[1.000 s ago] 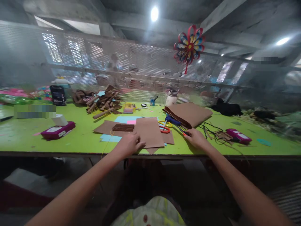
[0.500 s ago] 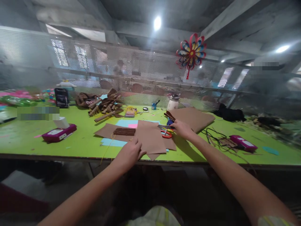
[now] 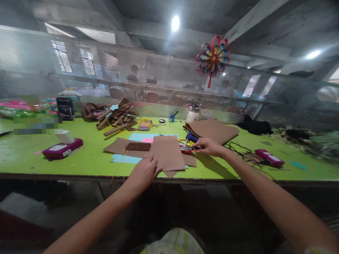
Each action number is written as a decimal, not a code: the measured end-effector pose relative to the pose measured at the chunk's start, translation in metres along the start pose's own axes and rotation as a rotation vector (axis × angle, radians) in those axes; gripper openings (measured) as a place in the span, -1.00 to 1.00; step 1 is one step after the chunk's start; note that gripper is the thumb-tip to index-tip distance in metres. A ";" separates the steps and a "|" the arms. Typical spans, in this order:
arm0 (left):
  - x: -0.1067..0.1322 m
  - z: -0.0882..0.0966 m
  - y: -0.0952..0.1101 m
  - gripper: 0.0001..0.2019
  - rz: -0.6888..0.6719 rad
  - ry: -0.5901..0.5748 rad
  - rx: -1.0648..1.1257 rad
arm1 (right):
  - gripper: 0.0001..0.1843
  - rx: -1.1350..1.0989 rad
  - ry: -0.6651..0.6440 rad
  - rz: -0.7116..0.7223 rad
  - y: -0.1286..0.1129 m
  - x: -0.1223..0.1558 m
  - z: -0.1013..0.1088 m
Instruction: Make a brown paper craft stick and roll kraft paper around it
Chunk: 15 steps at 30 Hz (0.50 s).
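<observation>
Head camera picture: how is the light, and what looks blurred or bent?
Head view: the ceiling lamp flares white and hazes the mesh screen behind; the right hand and its arm throw a soft shadow on the green table; the wide lens bows the table edge; the far left and right sides are smeared.

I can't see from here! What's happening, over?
Left hand flat on brown sheet. Right hand on scissors, grip unclear. Yellow string beside left hand.

Both arms are bare, from the left hand (image 3: 144, 171) and the right hand (image 3: 210, 146) all the way up. The clothes (image 3: 172, 243) are light yellow-green. A little bit of sleeve (image 3: 314, 249) in the same colour shows high on the right arm.
</observation>
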<state>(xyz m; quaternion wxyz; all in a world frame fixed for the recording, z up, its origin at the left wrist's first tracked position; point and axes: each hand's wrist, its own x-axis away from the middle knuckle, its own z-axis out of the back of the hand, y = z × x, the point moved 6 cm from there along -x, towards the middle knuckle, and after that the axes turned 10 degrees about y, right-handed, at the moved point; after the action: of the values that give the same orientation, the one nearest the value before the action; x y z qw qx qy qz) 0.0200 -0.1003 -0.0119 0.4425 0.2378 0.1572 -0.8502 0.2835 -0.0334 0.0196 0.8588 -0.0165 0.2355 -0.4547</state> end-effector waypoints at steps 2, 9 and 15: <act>0.001 0.001 0.001 -0.78 -0.003 0.006 -0.009 | -0.63 -0.042 0.011 0.018 -0.003 0.006 -0.003; -0.011 0.002 -0.005 -0.76 -0.010 -0.093 0.047 | -0.59 -0.154 -0.070 0.099 -0.027 0.028 -0.004; -0.042 -0.006 -0.002 -0.73 -0.126 -0.308 0.082 | -0.63 -0.187 -0.162 0.100 -0.050 0.051 -0.007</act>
<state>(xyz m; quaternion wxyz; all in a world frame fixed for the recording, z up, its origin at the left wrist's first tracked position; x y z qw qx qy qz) 0.0411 -0.0678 0.0058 0.3970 0.1120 0.0674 -0.9084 0.2665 -0.1014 0.0055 0.8913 -0.1213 0.2071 -0.3847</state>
